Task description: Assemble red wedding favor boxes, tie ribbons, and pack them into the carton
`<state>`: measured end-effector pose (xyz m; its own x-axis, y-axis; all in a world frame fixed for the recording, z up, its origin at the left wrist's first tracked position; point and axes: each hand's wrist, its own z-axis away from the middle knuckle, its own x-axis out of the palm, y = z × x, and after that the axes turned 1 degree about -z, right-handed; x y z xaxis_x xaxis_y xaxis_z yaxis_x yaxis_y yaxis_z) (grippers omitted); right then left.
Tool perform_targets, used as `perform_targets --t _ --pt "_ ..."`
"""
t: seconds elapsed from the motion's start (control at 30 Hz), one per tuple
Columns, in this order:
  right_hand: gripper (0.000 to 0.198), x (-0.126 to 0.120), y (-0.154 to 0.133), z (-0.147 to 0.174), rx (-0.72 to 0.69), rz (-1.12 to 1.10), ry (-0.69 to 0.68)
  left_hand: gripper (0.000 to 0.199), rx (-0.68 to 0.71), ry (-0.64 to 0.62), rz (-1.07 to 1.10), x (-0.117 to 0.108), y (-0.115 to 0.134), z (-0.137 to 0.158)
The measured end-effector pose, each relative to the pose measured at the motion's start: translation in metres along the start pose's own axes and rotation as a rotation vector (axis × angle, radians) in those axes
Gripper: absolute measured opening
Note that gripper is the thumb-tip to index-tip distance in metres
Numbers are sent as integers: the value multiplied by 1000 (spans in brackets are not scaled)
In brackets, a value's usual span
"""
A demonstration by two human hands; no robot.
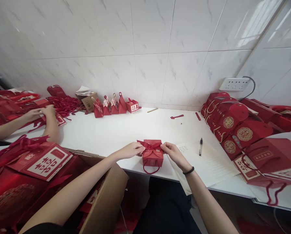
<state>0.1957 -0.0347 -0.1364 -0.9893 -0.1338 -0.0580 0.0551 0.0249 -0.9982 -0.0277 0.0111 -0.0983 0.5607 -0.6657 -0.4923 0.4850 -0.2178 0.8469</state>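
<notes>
A small red gift box (153, 160) stands at the front edge of the white table, a dark red cord handle (151, 171) hanging down its near side. Across its top runs a red ribbon (152, 146) tied in a bow. My left hand (132, 150) pinches the bow's left side, fingers closed. On the opposite side, my right hand (171, 151) grips the ribbon between thumb and fingers; a black band circles that wrist. The part of the ribbon inside each pinch is hidden by the fingers.
Stacked red gift boxes (245, 133) fill the right side. A pen (200, 146) lies on paper sheets (216, 165). Small red boxes (115, 107) line the wall. At left, a co-worker's hands (42, 113) handle a red box; below, a cardboard carton (111, 195) holds more.
</notes>
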Motion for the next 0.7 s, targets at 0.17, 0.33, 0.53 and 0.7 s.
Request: perform_targets --t 0.17,0.33,0.53,0.7 --pt "48 -8 8 1 13 -115 -96 43 53 -72 -38 -5 -3 0" --pt "49 -14 17 3 24 -190 -131 40 98 -88 -100 -7 -6 0" --pt "54 -13 20 7 25 -203 -106 37 159 -75 -290 -11 -2 1" --pt "55 -28 18 3 -6 -50 -44 39 40 -8 -242 -13 -6 7"
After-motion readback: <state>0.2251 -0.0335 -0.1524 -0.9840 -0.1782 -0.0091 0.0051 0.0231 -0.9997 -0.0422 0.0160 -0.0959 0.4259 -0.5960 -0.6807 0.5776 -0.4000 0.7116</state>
